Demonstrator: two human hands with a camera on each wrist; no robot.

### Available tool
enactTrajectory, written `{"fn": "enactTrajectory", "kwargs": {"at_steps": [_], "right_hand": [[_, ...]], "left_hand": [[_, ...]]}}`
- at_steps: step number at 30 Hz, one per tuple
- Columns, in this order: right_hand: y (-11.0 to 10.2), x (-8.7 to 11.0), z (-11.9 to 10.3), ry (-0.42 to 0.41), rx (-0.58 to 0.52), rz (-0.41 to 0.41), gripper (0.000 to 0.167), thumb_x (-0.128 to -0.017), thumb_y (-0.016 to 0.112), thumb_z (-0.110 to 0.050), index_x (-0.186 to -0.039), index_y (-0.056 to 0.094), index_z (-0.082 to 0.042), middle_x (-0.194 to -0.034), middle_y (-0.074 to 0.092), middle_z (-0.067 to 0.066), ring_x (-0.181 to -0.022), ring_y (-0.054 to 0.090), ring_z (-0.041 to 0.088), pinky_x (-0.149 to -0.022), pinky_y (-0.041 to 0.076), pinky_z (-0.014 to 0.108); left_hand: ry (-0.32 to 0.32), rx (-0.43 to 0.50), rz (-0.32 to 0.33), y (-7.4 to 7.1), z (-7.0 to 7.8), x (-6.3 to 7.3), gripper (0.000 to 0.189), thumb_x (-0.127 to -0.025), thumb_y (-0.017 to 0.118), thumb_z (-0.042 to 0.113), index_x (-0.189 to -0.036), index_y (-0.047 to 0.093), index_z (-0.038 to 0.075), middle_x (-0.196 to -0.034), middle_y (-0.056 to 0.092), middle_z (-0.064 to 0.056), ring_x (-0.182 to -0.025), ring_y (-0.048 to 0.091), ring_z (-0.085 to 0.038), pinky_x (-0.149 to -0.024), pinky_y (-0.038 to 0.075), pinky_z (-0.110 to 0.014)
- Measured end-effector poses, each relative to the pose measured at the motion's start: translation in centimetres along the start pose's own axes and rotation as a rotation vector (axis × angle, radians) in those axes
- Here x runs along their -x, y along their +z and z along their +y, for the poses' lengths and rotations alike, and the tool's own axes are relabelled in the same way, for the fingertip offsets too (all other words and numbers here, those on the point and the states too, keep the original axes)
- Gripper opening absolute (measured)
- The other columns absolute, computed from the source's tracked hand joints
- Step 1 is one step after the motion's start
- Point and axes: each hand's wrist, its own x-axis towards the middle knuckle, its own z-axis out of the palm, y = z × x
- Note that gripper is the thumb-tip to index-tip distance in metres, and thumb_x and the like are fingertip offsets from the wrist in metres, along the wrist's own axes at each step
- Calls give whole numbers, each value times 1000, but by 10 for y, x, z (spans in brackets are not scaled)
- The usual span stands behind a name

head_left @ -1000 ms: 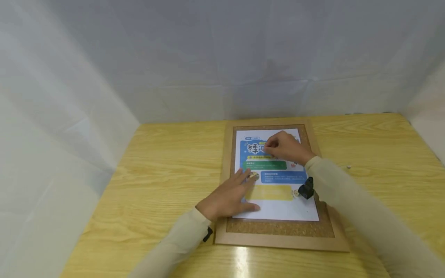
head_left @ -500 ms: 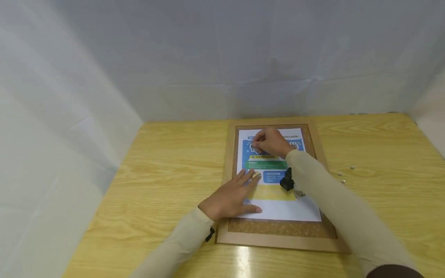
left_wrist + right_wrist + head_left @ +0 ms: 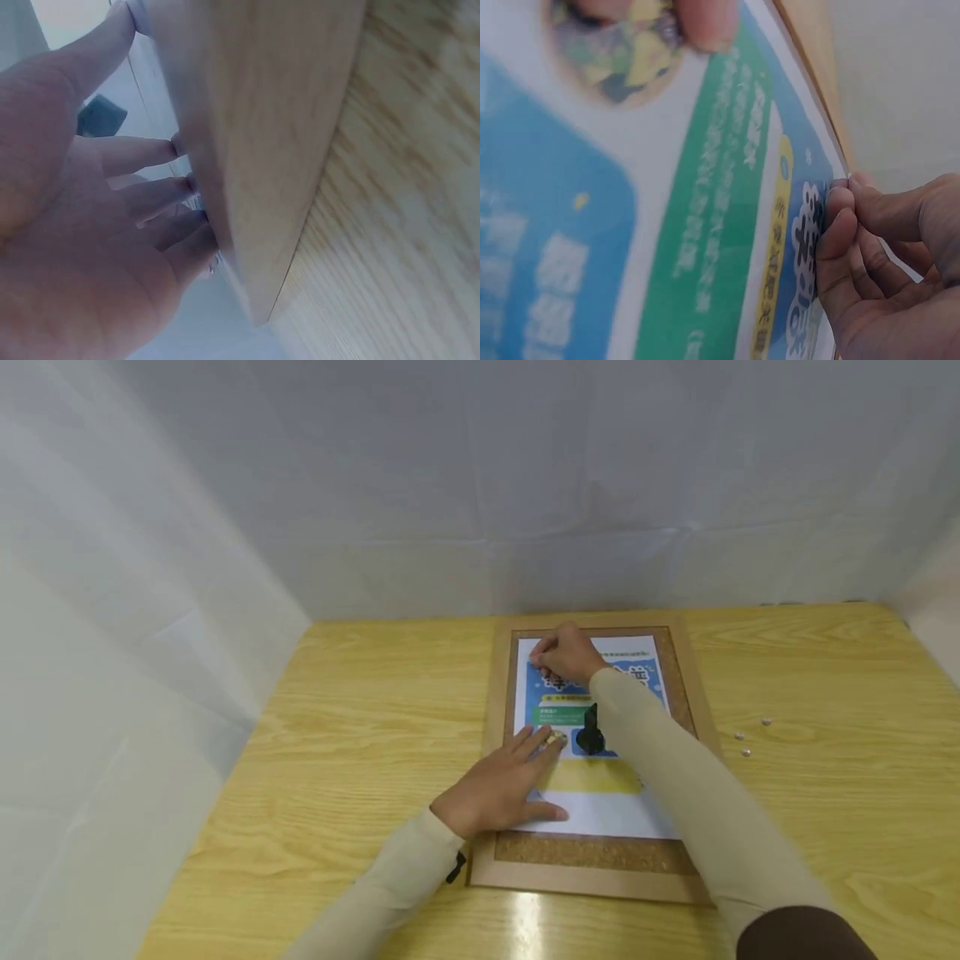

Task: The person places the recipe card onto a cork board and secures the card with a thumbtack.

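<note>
Showing Chinese writing across a printed poster [image 3: 592, 814]: big dark characters with white outlines in the title [image 3: 806, 225], partly behind the right hand [image 3: 566, 653] in the head view. Beneath the title, dark print on a narrow yellow strip [image 3: 776, 247], then white lines on a green band [image 3: 694, 225] and larger white characters on a blue panel [image 3: 555, 202]; too blurred or slanted to read with certainty. To the left of the blue panel, a round picture [image 3: 619, 64] in yellow, green and purple, partly under fingers. Lower down, a yellow panel [image 3: 585, 775] and a white margin.

Lying flat on the brown cork of a framed board [image 3: 585, 878], set on a wood-grain table [image 3: 360, 718]. Looking white-edged and smooth up close.

Resting on the poster's left side with the left hand [image 3: 498, 785], fingers spread wide and nearly straight, thumb well apart on the white margin. Holding thumb and fingertips of the right hand drawn together at the poster's upper left corner; cannot tell whether gripping anything. To the right of the board, three small silvery pieces [image 3: 739, 736] on the table, near one another.
</note>
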Motion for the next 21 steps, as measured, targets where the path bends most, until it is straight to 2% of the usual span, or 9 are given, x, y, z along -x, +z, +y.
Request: {"fn": "enactTrajectory", "kwargs": {"at_steps": [4, 9, 15, 21], "right_hand": [[1, -5, -2, 40, 18, 40, 14, -98, 65, -6, -101, 75, 4, -92, 72, 15, -75, 64, 20, -67, 54, 29], [2, -8, -7, 88, 38, 64, 13, -96, 67, -6, -100, 76, 3, -87, 72, 14, -70, 64, 18, -64, 51, 27], [1, -12, -10, 111, 79, 62, 16, -96, 69, -10, -102, 76, 4, -87, 72, 13, -72, 64, 20, -65, 50, 29], [-1, -18, -11, 119, 86, 42, 18, -95, 69, -7, -105, 75, 7, -83, 70, 11, -69, 61, 16, -63, 52, 25]], "left_hand": [[-2, 0, 3, 1, 2, 1, 89, -95, 63, 55, -162, 25, 10, -168, 14, -17, -154, 9, -35, -123, 20, -47], [-7, -23, 11, 2, 5, 2, 90, -94, 63, 56, -161, 26, 10, -167, 15, -16, -154, 10, -35, -123, 21, -46], [0, -42, 11, 2, 7, 2, 90, -95, 62, 56, -162, 25, 10, -167, 15, -17, -154, 11, -35, -124, 20, -45], [4, -46, 13, 3, 8, 3, 89, -95, 62, 56, -162, 25, 10, -167, 15, -17, -154, 11, -35, -123, 21, -44]]}}
